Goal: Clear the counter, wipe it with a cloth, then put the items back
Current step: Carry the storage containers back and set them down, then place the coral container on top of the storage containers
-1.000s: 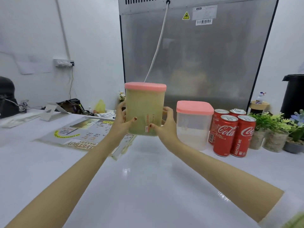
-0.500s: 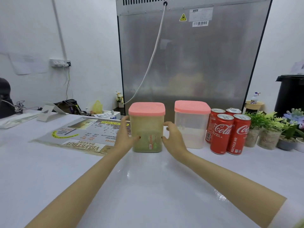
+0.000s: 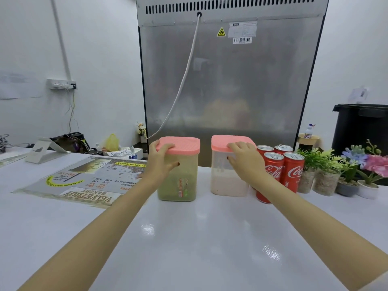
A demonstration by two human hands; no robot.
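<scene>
Two pink-lidded plastic containers stand side by side on the white counter (image 3: 189, 238). The green-filled container (image 3: 184, 177) is on the left, and my left hand (image 3: 160, 162) grips its upper left corner, fingers over the lid. The clear container with pale powder (image 3: 222, 181) is on the right, and my right hand (image 3: 245, 162) grips its upper right corner, fingers on the lid. Several red cola cans (image 3: 290, 171) stand right of it, partly hidden by my right wrist.
Small potted plants (image 3: 327, 171) line the far right edge. A laminated bakery menu (image 3: 84, 181) lies flat at the left, with a white stand (image 3: 45, 150) behind it. A steel appliance back (image 3: 231, 85) rises behind the containers. A black bin (image 3: 361, 131) stands at the right.
The green container came down from mid-air onto the counter. My right hand left it and moved to the clear container; my left hand shifted up to the green container's lid.
</scene>
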